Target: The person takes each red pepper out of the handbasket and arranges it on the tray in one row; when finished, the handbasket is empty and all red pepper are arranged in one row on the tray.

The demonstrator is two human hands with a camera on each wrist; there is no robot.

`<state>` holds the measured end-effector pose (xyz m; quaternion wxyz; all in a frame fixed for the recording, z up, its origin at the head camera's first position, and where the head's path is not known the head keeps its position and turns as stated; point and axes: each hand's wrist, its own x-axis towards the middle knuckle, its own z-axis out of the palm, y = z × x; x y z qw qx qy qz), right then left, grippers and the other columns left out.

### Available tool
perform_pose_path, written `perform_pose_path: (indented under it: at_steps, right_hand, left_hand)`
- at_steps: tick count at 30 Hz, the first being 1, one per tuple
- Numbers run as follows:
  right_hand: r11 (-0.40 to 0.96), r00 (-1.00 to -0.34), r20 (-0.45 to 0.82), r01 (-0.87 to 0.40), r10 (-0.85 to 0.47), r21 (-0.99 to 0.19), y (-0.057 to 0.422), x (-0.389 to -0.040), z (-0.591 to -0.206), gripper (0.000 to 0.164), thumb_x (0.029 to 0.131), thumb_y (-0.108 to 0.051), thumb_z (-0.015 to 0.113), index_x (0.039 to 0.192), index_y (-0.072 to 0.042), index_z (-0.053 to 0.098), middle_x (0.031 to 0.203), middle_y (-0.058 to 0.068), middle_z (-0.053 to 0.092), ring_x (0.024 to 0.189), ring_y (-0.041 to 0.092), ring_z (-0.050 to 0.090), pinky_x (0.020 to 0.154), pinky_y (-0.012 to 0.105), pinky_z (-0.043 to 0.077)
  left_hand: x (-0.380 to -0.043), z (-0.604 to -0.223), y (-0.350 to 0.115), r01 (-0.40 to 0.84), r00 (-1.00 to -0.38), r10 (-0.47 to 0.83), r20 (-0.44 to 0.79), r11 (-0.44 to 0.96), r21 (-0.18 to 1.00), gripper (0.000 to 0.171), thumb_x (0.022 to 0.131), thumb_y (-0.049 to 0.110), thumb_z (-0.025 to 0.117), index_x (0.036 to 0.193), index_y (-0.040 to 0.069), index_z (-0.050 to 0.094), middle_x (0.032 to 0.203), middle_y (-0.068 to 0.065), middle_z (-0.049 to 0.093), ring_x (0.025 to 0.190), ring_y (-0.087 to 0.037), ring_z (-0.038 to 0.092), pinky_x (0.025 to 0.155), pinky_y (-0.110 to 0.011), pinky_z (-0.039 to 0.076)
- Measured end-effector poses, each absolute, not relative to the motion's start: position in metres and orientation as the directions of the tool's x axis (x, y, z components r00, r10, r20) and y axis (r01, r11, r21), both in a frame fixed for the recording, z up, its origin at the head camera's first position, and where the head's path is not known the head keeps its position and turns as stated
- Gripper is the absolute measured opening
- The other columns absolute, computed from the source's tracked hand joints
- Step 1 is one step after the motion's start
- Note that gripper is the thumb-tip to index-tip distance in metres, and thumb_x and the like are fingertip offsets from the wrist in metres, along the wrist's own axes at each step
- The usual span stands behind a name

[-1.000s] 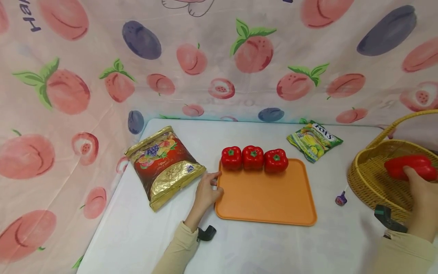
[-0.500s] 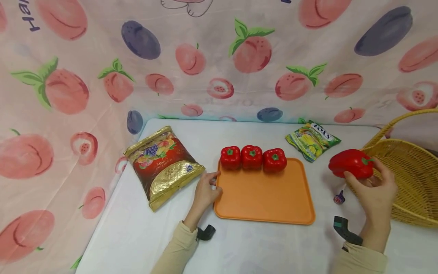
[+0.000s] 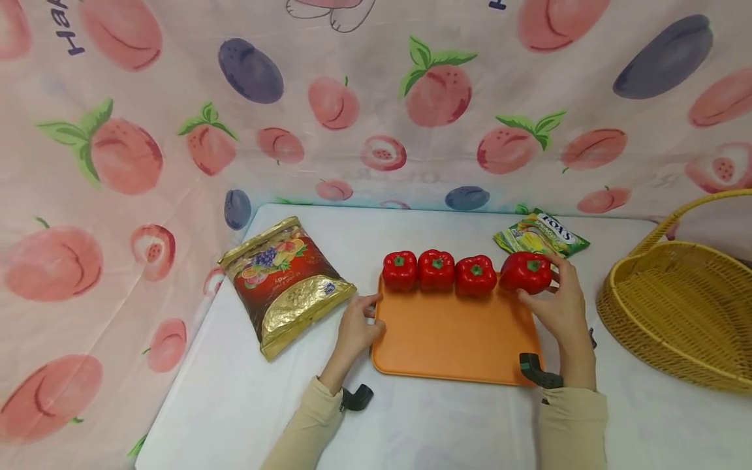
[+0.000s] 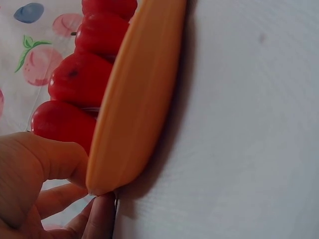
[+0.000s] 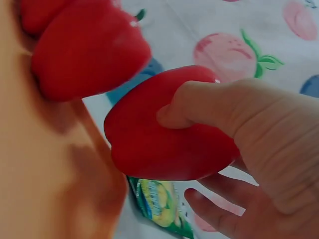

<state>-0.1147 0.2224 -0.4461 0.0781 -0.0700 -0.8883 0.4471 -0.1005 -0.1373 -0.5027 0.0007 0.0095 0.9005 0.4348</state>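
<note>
An orange tray lies on the white table, its left rim pinched by my left hand; in the left wrist view the thumb is at the rim and fingers are under it. Three red bell peppers stand in a row along the tray's back edge: a left one, a middle one and a right one. My right hand grips another red bell pepper over the tray's back right corner. The right wrist view shows this pepper tilted and apart from its neighbour.
A red and gold candy bag lies left of the tray. Behind the held pepper is a green candy bag. A yellow wicker basket stands at the right. A lollipop is mostly hidden by the right forearm.
My right hand has lifted the bell pepper out of the basket and carried it left to the tray's back right corner. The left hand stays at the tray's rim.
</note>
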Motion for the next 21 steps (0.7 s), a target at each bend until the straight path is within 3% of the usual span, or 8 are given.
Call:
perform_pose_path:
  at_steps: [6, 14, 17, 21]
  right_hand:
    - [0.603, -0.99, 0.075, 0.012, 0.119, -0.797, 0.219, -0.12, -0.454, 0.09, 0.079, -0.001, 0.076, 0.152, -0.001, 0.025, 0.148, 0.028, 0.033, 0.129, 0.05, 0.037, 0.099, 0.063, 0.039]
    - [0.595, -0.996, 0.033, 0.021, 0.08, -0.804, 0.22, -0.12, -0.46, 0.095, 0.078, 0.003, 0.074, 0.155, -0.004, 0.02, 0.151, 0.029, 0.029, 0.13, 0.052, 0.035, 0.101, 0.064, 0.036]
    - [0.594, -0.997, 0.031, 0.015, 0.068, -0.805, 0.222, -0.121, -0.459, 0.096, 0.079, 0.0, 0.075, 0.156, -0.005, 0.019, 0.151, 0.029, 0.028, 0.131, 0.052, 0.033, 0.101, 0.065, 0.035]
    - [0.59, -0.998, 0.002, 0.036, 0.063, -0.807, 0.223, -0.12, -0.457, 0.099, 0.082, -0.015, 0.078, 0.158, -0.009, 0.015, 0.151, 0.03, 0.025, 0.132, 0.052, 0.031, 0.1, 0.067, 0.035]
  left_hand:
    - [-0.1, -0.501, -0.137, 0.012, -1.0, 0.016, 0.003, 0.624, 0.781, 0.056, 0.071, -0.001, 0.072, 0.127, 0.004, 0.066, 0.106, -0.009, 0.058, 0.082, -0.018, 0.058, 0.073, -0.034, 0.045]
    - [-0.1, -0.5, -0.135, 0.008, -1.0, 0.016, -0.003, 0.622, 0.783, 0.056, 0.071, -0.002, 0.07, 0.127, 0.005, 0.066, 0.108, -0.009, 0.058, 0.082, -0.018, 0.058, 0.073, -0.034, 0.045]
    - [-0.101, -0.499, -0.134, 0.019, -1.0, 0.022, 0.006, 0.628, 0.778, 0.054, 0.072, 0.001, 0.07, 0.126, 0.004, 0.066, 0.107, -0.009, 0.057, 0.082, -0.018, 0.057, 0.072, -0.033, 0.045]
    - [-0.1, -0.497, -0.132, 0.056, -0.998, 0.045, 0.035, 0.63, 0.774, 0.052, 0.074, 0.007, 0.072, 0.126, 0.002, 0.066, 0.104, -0.01, 0.055, 0.081, -0.018, 0.057, 0.069, -0.031, 0.044]
